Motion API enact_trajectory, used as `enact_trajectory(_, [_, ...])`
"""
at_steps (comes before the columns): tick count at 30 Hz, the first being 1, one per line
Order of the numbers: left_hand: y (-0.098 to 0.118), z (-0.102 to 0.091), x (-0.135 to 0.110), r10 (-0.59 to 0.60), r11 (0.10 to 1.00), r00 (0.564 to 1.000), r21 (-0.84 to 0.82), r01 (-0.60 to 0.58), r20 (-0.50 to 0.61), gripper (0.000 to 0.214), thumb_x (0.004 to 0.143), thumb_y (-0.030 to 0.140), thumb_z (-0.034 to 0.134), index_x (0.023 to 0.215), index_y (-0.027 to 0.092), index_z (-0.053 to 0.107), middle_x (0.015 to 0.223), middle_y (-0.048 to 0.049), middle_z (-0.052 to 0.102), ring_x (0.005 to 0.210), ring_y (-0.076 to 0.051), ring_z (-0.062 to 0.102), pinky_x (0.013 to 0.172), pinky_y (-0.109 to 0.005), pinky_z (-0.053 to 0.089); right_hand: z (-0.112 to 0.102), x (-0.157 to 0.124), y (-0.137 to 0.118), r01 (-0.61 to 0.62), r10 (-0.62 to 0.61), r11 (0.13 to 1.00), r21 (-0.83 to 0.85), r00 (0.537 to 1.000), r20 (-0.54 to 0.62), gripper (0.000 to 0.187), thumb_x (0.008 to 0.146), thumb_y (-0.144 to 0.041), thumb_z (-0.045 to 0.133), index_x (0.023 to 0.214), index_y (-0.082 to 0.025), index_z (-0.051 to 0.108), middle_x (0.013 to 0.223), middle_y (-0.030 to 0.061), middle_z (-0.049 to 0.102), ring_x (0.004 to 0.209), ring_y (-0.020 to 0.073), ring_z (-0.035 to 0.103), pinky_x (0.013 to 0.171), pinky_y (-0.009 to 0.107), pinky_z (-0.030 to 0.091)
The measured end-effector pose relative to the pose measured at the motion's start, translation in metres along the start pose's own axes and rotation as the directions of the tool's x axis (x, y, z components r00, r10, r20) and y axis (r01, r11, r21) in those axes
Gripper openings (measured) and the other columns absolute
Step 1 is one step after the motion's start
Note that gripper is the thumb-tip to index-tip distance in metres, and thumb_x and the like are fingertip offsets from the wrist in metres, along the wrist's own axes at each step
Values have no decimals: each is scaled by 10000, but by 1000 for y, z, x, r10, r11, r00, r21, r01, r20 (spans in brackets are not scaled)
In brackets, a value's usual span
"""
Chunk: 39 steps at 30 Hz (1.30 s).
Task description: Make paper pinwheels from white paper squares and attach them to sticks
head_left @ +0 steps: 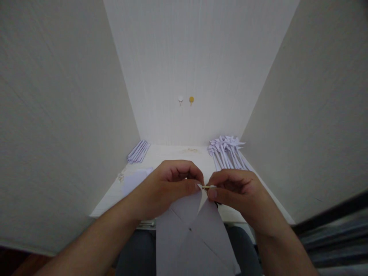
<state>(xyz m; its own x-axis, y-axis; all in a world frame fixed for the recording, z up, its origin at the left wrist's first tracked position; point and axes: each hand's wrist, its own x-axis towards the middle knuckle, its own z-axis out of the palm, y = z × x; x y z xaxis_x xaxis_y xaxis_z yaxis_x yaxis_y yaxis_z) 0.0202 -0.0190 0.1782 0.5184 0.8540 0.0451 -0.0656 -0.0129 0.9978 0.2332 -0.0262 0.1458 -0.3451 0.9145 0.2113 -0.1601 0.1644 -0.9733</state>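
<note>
A square white sheet of paper (192,249) hangs over my lap at the desk's front edge. It has diagonal slits and a small hole near its middle. My left hand (175,188) is closed, pinching one upper corner of the sheet between thumb and fingers. My right hand (235,189) is closed too, pinching a thin, pale yellow stick (206,187) that looks like a toothpick. The stick's left end meets the paper corner at my left fingertips. Whether it pierces the paper, I cannot tell.
Several folded paper strips (138,151) lie at the back left, above flat white sheets (133,180). Finished paper pinwheels on paper sticks (227,149) are piled at the back right. Walls enclose the white desk (172,151). A small dark object (217,204) shows under my right hand.
</note>
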Motion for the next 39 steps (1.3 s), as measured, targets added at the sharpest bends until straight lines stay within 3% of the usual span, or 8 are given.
enact_trajectory(5, [-1, -1, 2, 25, 996, 999, 91, -23, -20, 106, 828, 233, 747, 843, 138, 705, 729, 14, 644, 611, -84, 515, 530, -185, 364, -3, -1, 3, -16, 15, 998, -67, 1000, -16, 96, 770, -204, 917, 774, -244, 830, 696, -32, 743, 646, 87, 600, 596, 188, 453])
enact_trajectory(21, [-8, -4, -3, 252, 965, 967, 81, -248, -45, 74, 901, 143, 726, 834, 175, 722, 792, 20, 670, 743, -89, 569, 661, -188, 416, 0, 0, 6, -28, 25, 995, -100, 999, -28, 88, 818, -247, 862, 756, -218, 807, 653, -18, 719, 618, 100, 619, 574, 196, 455])
enact_trajectory(30, [-8, -6, -5, 241, 968, 969, 79, -236, -50, 127, 900, 115, 719, 881, 214, 798, 848, 14, 745, 783, -106, 623, 686, -202, 445, 3, -1, 5, -3, 2, 1000, -6, 999, -40, 109, 746, -204, 926, 748, -219, 818, 672, -17, 732, 628, 94, 625, 579, 171, 481])
enact_trajectory(39, [-10, -4, -5, 251, 965, 966, 92, -246, -58, 104, 907, 133, 729, 887, 218, 786, 811, 29, 718, 752, -94, 603, 677, -207, 441, 7, 0, 6, 12, -10, 999, 39, 998, -60, 142, 719, -226, 953, 729, -208, 813, 637, -12, 722, 596, 105, 617, 561, 190, 477])
